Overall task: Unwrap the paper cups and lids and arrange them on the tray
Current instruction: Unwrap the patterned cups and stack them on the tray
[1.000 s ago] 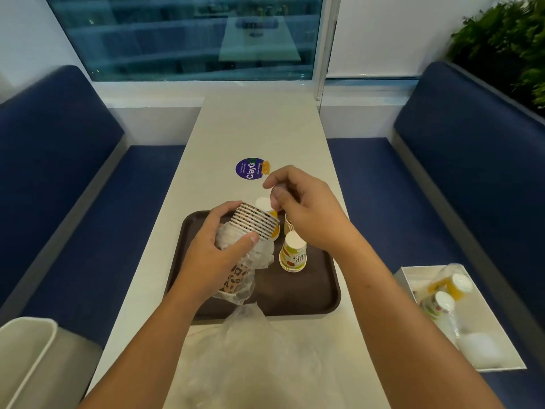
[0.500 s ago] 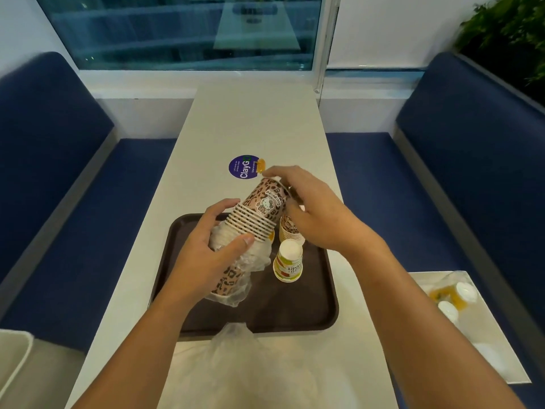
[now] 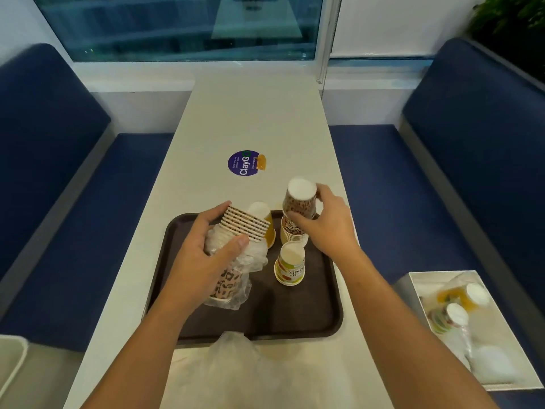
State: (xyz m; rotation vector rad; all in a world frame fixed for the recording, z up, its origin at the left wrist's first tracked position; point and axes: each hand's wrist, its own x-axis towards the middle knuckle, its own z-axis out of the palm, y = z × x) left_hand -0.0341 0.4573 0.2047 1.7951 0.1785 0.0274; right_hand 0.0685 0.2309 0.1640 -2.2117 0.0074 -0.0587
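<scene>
I have only the head view, so I go by that.

My left hand (image 3: pixel 203 261) is curled round the wrapped stack of cups (image 3: pixel 246 224), with the thumb on the near side and the fingers on the far side. The stack is tipped over, its rims pointing far and right, above the left part of the tray (image 3: pixel 295 317). The clear wrap (image 3: pixel 236 293) is bunched round the near end of the stack and hangs loose.

My right hand (image 3: pixel 330 231) grips 1 spotted cup (image 3: pixel 300 200) upside down, fingers curled round its side. It is just above a short pile of the same cups (image 3: pixel 293 234) at the far right of the tray. I cannot tell if the cup touches the pile yet.

A yellow and green cup (image 3: pixel 290 265) stands upside down just near of that pile. An orange cup (image 3: pixel 267 222) peeks out behind the stack.

I think these cups are very light and thin. A hard squeeze would dent them, so I would hold the side close to the rolled rim, where the paper is stiffest. Cups that sit inside each other can stick, so 2 may come off at once. The wrap looks soft and slippery, and a stack held through it could slide out. Tall piles may tip over with a small bump.

A loose bag (image 3: pixel 241 367) lies on the near end of the table (image 3: pixel 250 113). A white box (image 3: pixel 513 343) on the right holds more wrapped cups.
</scene>
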